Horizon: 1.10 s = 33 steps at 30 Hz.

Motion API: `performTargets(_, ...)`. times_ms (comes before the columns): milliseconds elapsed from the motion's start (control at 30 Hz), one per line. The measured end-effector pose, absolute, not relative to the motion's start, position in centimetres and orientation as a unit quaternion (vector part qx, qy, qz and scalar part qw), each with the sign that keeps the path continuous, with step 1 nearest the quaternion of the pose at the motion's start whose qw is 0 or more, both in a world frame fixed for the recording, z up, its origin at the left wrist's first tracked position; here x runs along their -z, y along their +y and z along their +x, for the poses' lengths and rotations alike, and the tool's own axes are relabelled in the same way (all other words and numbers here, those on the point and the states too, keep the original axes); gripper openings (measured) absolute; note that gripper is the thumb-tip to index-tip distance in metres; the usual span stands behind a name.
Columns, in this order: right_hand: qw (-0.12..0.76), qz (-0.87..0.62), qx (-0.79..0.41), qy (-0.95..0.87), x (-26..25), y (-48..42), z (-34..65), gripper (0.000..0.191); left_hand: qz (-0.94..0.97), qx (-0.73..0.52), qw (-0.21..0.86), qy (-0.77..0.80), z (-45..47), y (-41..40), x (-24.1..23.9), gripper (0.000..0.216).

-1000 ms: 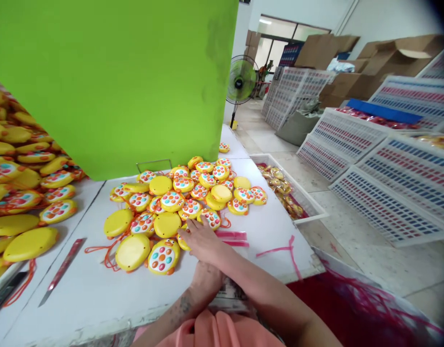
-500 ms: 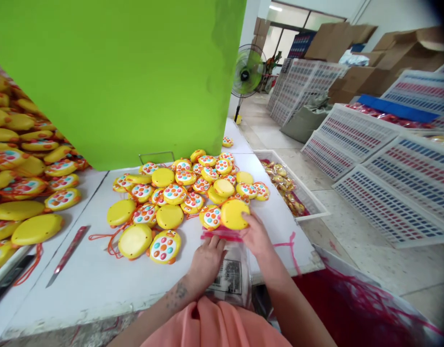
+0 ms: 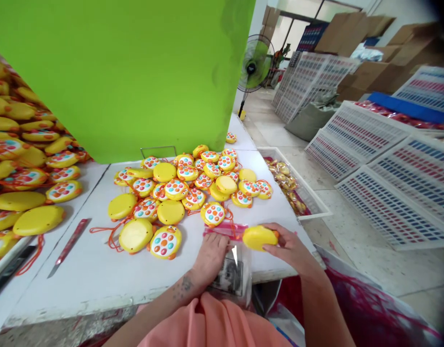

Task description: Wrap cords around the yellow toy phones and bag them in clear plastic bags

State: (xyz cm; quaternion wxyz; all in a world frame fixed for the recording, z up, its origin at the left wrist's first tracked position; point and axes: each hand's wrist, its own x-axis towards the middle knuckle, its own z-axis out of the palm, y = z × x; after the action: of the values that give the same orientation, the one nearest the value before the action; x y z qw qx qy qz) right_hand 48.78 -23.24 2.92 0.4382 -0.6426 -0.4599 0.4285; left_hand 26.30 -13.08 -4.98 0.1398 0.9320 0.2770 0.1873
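Observation:
My right hand (image 3: 289, 248) grips a yellow chick-shaped toy (image 3: 258, 237) just above the table's near right edge. An orange cord trails from it. My left hand (image 3: 211, 256) presses on a clear plastic bag (image 3: 231, 270) with a pink zip strip (image 3: 225, 229), its fingers pinching the bag's mouth. The bag hangs over the table's near edge. A heap of the same yellow toys (image 3: 187, 190) with coloured buttons lies just beyond both hands on the white table (image 3: 84, 270).
A big green panel (image 3: 127, 72) blocks the far left. More yellow toys (image 3: 22, 168) are stacked at left beside a red-handled blade (image 3: 68, 248). A white tray of bagged toys (image 3: 294, 188) sits right of the table. White crates (image 3: 384, 164), cardboard boxes and a fan (image 3: 256, 65) stand beyond.
My right hand took a yellow toy from the heap and drew it back toward the bag. My left hand moved onto the bag's mouth.

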Motion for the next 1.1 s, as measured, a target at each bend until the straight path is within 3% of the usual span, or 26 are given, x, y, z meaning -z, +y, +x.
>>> performTargets(100,0.393,-0.623,-0.454,-0.501,-3.0,-22.7,48.6,0.043,0.917,-0.227,0.171,0.279,26.1,-13.1,5.2,0.033)
performTargets(300,0.453,-0.647,-0.392,-0.472,-0.4,-19.3,47.3,0.054,0.95,-0.188,0.151,0.196,26.0,-13.1,5.0,0.018)
performTargets(400,0.432,-0.657,-0.355,-0.506,0.6,-17.9,46.1,0.046,0.944,-0.206,0.167,0.198,25.8,-13.1,4.8,0.016)
performTargets(567,0.399,-0.599,-0.39,-0.574,1.1,-16.9,42.9,0.036,0.916,-0.281,0.176,0.227,25.6,-13.1,4.1,0.019)
performTargets(733,0.416,-0.693,-0.237,-0.539,0.7,-18.0,43.7,0.037,0.891,-0.319,0.22,0.235,25.9,-13.0,4.1,0.018)
performTargets(800,0.374,-0.76,-0.203,-0.491,0.5,-19.1,45.1,0.041,0.883,-0.314,0.254,0.24,26.0,-12.8,4.1,0.018)
performTargets(933,0.303,-0.784,-0.26,-0.475,1.0,-21.2,45.7,0.04,0.863,-0.291,0.335,0.244,26.0,-12.4,3.6,0.015)
performTargets(1100,0.384,-0.763,-0.253,-0.454,2.1,-21.1,42.7,0.044,0.85,-0.237,0.396,0.253,25.9,-11.7,1.7,0.013)
